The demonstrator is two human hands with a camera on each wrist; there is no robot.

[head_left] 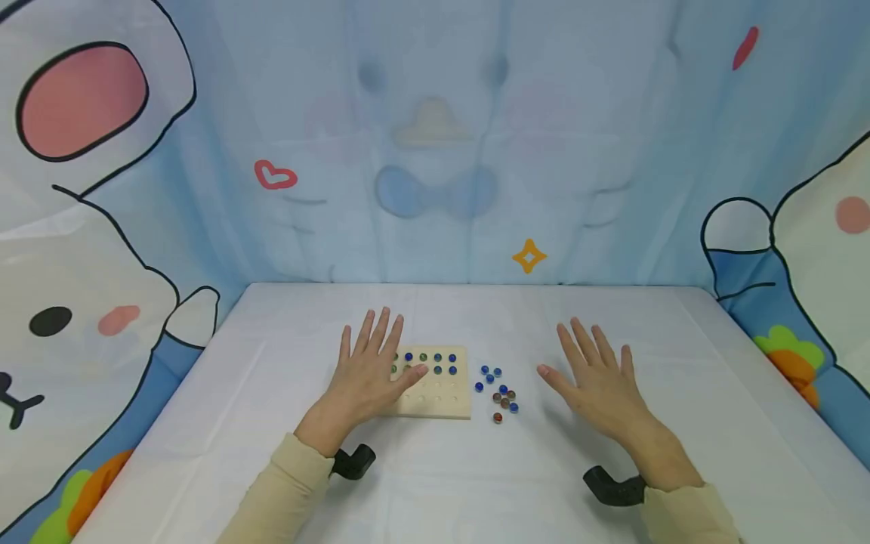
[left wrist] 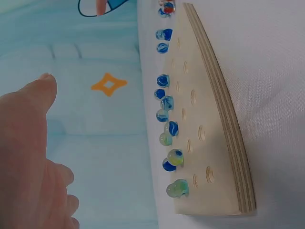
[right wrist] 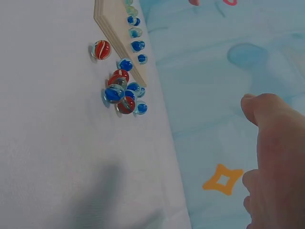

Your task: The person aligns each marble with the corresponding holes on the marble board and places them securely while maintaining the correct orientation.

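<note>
The desk lies bare on its far, left and right stretches, giving broad room to pass. At the centre the wooden board and the loose marbles just right of it block the way, leaving a narrow gap between.

Cream long sleeves, 2 black wrist mounts

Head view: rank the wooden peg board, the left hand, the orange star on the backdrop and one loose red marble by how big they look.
1. left hand and wooden peg board: look alike; the hand hides part of the board, so no ranking.
2. orange star, though it sits farther back.
3. red marble, smallest.
</note>
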